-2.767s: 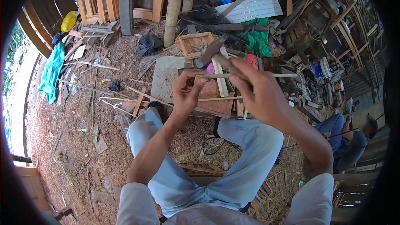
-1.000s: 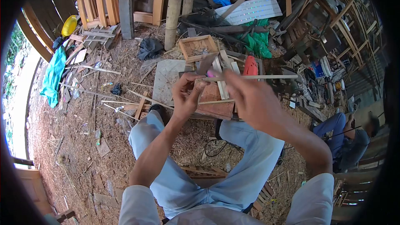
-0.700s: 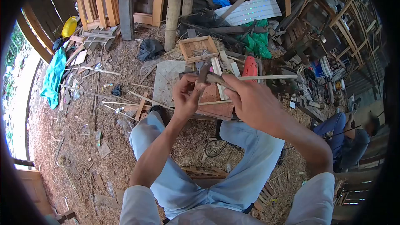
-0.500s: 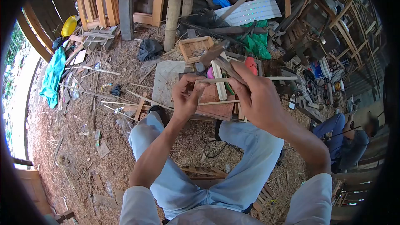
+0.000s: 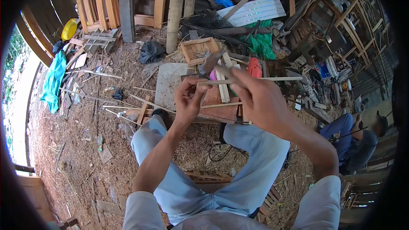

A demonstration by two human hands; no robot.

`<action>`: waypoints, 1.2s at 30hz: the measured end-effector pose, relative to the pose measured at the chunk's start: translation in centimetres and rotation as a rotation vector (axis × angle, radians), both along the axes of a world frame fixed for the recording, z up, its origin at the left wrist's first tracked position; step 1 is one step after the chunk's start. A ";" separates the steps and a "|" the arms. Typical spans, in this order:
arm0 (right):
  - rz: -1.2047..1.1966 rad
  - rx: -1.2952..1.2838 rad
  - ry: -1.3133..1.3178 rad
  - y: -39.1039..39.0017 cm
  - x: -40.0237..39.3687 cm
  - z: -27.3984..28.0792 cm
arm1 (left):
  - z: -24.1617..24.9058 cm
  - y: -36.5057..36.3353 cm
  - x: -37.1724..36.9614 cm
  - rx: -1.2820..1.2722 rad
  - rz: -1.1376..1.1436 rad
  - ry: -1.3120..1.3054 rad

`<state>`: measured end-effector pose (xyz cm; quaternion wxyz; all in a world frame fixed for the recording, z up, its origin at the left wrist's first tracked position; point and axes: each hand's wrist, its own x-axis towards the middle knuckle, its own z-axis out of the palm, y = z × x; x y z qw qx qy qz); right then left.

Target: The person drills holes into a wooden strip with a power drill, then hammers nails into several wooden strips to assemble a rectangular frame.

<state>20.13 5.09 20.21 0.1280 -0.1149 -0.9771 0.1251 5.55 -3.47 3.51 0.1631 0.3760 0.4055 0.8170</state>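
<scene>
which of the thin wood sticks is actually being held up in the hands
The long thin stick running sideways: the left hand pinches its near end, lifting it above the workboard. The other sticks lie flat beneath it.

Between the knees the ground [image 5: 200,145] of wood shavings lies open. Ahead, the low work board [image 5: 221,102] is crowded at its far edge by wooden slats [image 5: 221,86], a small wooden box [image 5: 197,50] and a red tool [image 5: 254,67]. A grey slab [image 5: 168,83] lies at the board's left edge. Left of it, scattered sticks [image 5: 91,98] litter the ground.
</scene>
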 end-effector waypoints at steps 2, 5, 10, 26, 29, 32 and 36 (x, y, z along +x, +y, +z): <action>-0.099 -0.238 0.042 -0.8 -0.2 1.0 | 0.2 -0.3 -0.1 -0.098 0.019 0.005; 0.020 0.002 -0.026 0.5 -0.2 -1.3 | 0.3 0.0 0.1 -0.005 0.044 0.008; -0.016 -0.095 -0.013 -0.3 -0.2 -0.5 | -0.1 -0.1 -0.1 -0.022 0.058 0.049; -0.113 -0.247 -0.006 -1.0 -0.7 1.7 | 0.4 0.0 0.1 0.008 0.016 0.032; 0.032 -0.099 -0.017 0.2 -0.2 -2.5 | 0.0 -0.2 0.0 -0.015 0.028 0.046; -0.005 -0.107 -0.126 0.1 -0.3 -1.3 | -0.3 0.2 -0.1 0.060 0.017 0.015; -0.096 -0.252 -0.050 -0.9 -0.5 1.2 | -0.1 0.2 -0.1 0.013 0.023 0.007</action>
